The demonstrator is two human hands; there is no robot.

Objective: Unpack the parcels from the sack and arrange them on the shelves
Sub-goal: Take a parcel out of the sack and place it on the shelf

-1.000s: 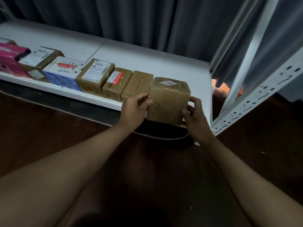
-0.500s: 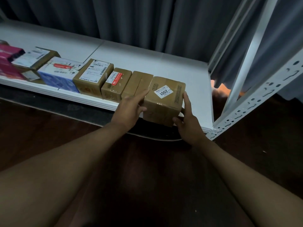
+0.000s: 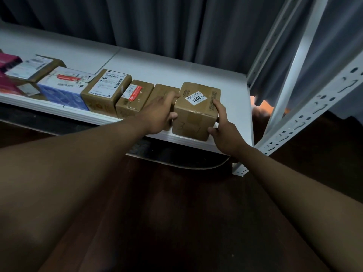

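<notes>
The step in hand looks like the placing of one parcel at the right end of a row. The brown box (image 3: pixel 196 110) with the white sticker reading 2001 sits on the white shelf (image 3: pixel 176 69), at its front edge and near the right-hand corner. The left hand (image 3: pixel 161 112) lies against the box's left side, fingers stretched forward between it and the plain brown box (image 3: pixel 163 93) next to it, thumb on the front face. The right hand (image 3: pixel 222 124) holds the right side, fingers curled up the edge and thumb at the lower front corner. So both hands are on the box, the left one pressing flat, the right one grasping.

By my reading the box is already down and is only being squared up with its neighbours. The next move probably calls for a small push to the left and back to close the gap, then letting go and going back to the sack, which is not in view. The left fingers sit in that gap, so they would have to come out first.

The row runs leftward: a box with a red label (image 3: pixel 133 99), a box with a large white shipping label (image 3: pixel 107 89), a blue and white carton (image 3: pixel 62 89), a flat labelled parcel (image 3: pixel 33 67), and pink packets (image 3: pixel 7 61) at the edge of view. The shelf is a smooth white board with bare room behind the row. A perforated white metal upright (image 3: pixel 306 118) stands at the right. Grey curtains (image 3: pixel 176 22) hang behind, and the floor (image 3: pixel 186 213) below is dark brown.
</notes>
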